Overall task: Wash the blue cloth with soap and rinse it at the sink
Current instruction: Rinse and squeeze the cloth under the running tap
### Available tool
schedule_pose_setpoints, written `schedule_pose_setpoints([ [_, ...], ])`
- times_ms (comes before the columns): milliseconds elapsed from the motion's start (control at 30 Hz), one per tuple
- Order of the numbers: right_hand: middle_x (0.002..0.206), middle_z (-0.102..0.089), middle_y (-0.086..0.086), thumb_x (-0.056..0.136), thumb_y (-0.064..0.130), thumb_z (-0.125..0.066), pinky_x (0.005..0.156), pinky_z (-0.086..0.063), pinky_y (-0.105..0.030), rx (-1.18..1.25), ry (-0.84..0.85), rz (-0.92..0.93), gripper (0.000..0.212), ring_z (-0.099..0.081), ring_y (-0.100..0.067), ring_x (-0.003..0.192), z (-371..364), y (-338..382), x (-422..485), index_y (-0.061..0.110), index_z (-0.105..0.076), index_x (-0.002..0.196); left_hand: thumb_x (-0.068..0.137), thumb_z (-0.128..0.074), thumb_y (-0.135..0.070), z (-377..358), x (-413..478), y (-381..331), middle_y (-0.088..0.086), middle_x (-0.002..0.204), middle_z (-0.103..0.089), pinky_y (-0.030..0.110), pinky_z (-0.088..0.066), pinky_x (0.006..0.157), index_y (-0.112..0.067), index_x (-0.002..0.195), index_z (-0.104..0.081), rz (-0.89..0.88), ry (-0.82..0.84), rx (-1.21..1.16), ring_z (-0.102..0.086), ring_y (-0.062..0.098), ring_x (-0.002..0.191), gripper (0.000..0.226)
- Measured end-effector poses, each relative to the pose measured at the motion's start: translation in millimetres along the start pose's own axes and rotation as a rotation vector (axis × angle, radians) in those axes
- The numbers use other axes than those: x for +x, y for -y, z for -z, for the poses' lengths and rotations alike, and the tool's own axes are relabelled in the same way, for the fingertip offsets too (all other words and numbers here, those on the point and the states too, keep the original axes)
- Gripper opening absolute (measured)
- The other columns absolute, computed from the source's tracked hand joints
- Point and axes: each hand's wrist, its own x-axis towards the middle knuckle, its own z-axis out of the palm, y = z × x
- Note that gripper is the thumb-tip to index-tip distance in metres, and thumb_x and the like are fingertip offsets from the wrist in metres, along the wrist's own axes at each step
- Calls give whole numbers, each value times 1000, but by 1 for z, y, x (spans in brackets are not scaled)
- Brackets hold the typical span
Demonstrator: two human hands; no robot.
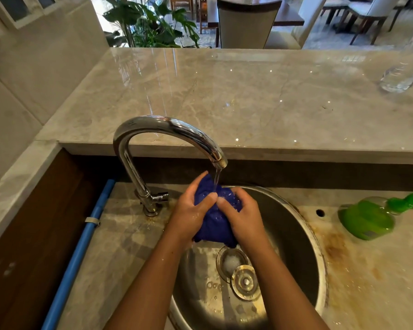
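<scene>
Both forearms enter from the near edge and meet over the sink [303,236]. I see my left hand [191,213] and right hand [242,216] clamped on the blue cloth [214,225] from either side, thumbs nearly touching on top. It is bunched between the palms, above the basin, directly under the tap [167,134], whose stream lands on its upper far end. Its long axis runs near to far, and neither hand is clearly nearer. Dark, soaked and glossy, it shows small bubbles near the right thumb. Foam sits in the drain [231,260]; the loose strainer [246,282] lies just beside it. A green soap bottle [370,217] lies on the right counter. I judge rinsing is under way.
</scene>
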Motion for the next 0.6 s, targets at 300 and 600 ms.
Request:
schedule_pose_setpoints([
  [300,92,-69,0,93,27,-65,81,-57,-42,-67,-6,0,6,-67,-18,86,9,10,8,22,-64,96,96,-60,-33,-14,-5,4,11,105,-73,57,-56,89,-23,101,-69,73,-120,-83,-70,34,99,14],
  [600,116,-73,-5,91,60,-53,79,-59,-42,678,69,-646,45,-70,-25,102,-29,-2,-17,29,-64,121,95,-62,-25,-33,-3,2,5,105,-68,42,-59,82,-27,103,-62,-35,-280,-64,-68,27,97,8],
])
